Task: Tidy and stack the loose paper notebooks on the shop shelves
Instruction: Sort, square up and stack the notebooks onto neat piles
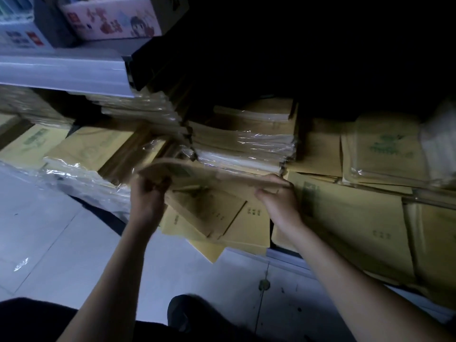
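Both my hands hold one thin tan notebook [212, 172] nearly flat above a loose, skewed pile of tan notebooks [234, 218] on the bottom shelf. My left hand [148, 191] grips its left end, blurred by motion. My right hand [276, 193] pinches its right edge. Behind the held notebook stands a plastic-wrapped bundle of notebooks [244, 144]. More tan notebooks [350, 218] lie flat to the right of my right hand.
A white shelf edge [64, 72] juts out at upper left, with printed boxes [111, 18] on top. Wrapped notebook packs [81, 178] lie at left near the grey tiled floor [49, 230]. More wrapped notebooks [387, 149] sit at right. The shelf interior above is dark.
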The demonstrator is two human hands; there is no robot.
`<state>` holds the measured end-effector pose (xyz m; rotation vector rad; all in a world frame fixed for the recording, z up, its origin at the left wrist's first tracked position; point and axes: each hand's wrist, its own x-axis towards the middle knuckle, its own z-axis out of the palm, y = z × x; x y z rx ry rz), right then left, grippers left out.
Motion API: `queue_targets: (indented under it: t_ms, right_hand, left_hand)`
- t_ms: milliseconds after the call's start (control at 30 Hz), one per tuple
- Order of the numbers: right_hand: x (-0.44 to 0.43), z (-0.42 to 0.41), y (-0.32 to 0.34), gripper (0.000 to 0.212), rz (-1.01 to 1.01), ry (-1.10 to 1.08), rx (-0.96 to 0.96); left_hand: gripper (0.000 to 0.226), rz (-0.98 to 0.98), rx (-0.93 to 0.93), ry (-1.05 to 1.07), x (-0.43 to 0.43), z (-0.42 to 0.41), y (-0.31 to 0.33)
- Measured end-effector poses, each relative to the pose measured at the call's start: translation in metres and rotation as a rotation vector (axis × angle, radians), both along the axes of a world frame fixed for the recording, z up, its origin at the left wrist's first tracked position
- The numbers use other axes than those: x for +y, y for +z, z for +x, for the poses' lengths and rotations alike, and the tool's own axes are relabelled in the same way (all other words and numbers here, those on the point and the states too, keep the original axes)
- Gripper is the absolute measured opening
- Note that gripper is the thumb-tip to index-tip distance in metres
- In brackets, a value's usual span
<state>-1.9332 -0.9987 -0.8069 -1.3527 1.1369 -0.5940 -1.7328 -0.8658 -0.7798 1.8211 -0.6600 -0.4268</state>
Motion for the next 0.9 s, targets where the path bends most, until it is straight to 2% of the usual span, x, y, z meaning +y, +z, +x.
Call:
queue_targets:
  t_ms: [67, 133, 233, 333, 400, 500, 567, 633, 733, 800, 900]
  right_hand:
    - [-0.008, -0.015, 0.012, 0.031, 0.120, 0.041, 0.040]
    - [-0.022, -0.040, 0.019, 0.042, 0.202, 0.126, 0.087]
    - [-0.040, -0.094, 0.024, 0.040, 0.359, 0.290, 0.316]
    - [-0.053, -0.152, 0.020, 0.032, 0.459, 0.238, 0.457]
    - [-0.058, -0.180, 0.011, 0.035, 0.404, 0.120, 0.538]
    - [-0.064, -0.201, -0.013, 0.048, 0.220, -0.168, 0.631]
    - [-0.061, -0.203, -0.023, 0.052, 0.080, -0.286, 0.687]
    - [-0.057, -0.201, -0.031, 0.058, -0.025, -0.290, 0.801]
    - [-0.053, -0.194, -0.040, 0.073, 0.005, -0.270, 0.880]
    - [-0.053, -0.191, -0.040, 0.075, 0.022, -0.258, 0.917]
    - [-0.048, -0.181, -0.032, 0.076, -0.007, -0.278, 0.986]
  left_hand:
    - [0.026, 0.008, 0.006, -0.054, -0.011, 0.000, 0.017]
    - [0.032, 0.081, 0.096, -0.203, -0.023, -0.005, 0.030]
    - [0.032, 0.268, 0.230, -0.498, -0.045, -0.032, 0.029]
    - [0.023, 0.427, 0.256, -0.584, -0.071, -0.081, 0.006]
    - [0.019, 0.455, 0.234, -0.604, -0.090, -0.114, -0.013]
    - [0.022, 0.452, -0.156, -0.573, -0.109, -0.155, -0.038]
    - [0.013, 0.426, -0.296, -0.547, -0.112, -0.173, -0.050]
    - [0.006, 0.479, -0.205, -0.550, -0.111, -0.182, -0.059]
    - [0.018, 0.590, -0.058, -0.507, -0.110, -0.181, -0.071]
    - [0.022, 0.579, 0.027, -0.457, -0.108, -0.178, -0.071]
    - [0.022, 0.574, 0.086, -0.488, -0.105, -0.177, -0.060]
